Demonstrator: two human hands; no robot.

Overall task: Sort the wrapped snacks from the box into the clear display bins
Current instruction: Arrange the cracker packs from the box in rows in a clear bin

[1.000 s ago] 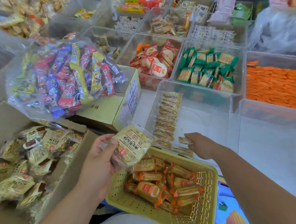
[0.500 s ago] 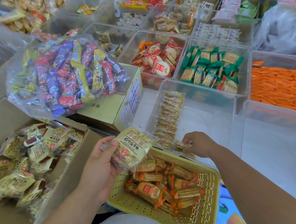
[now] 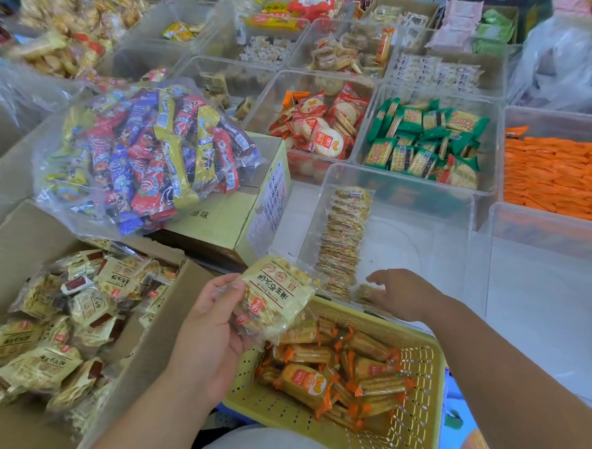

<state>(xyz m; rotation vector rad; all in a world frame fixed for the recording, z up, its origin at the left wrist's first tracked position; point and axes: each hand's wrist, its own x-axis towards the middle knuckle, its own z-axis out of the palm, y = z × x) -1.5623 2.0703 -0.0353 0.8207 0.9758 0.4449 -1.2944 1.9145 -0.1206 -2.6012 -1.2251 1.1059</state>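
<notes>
A cardboard box (image 3: 147, 355) at the left holds several cream wrapped snacks (image 3: 53, 333). My left hand (image 3: 204, 335) grips a small stack of the same cream snack packs (image 3: 274, 294) above the box's right edge. A clear display bin (image 3: 411, 232) in front of me holds a standing row of these snacks (image 3: 348, 235) along its left wall. My right hand (image 3: 404, 294) reaches into the bin at the near end of that row, fingers spread and touching the nearest pack (image 3: 366, 292).
A yellow perforated basket (image 3: 424, 413) with orange-wrapped snacks (image 3: 330, 373) sits on my lap. A bag of mixed colourful sticks (image 3: 147, 153) lies on a closed carton (image 3: 219, 221). Clear bins of red (image 3: 320, 130), green (image 3: 424, 138) and orange (image 3: 556, 176) snacks stand behind.
My right hand drew back from deeper in the bin to the near end of the row, curled there, and now has its fingers spread. The left hand kept holding its stack.
</notes>
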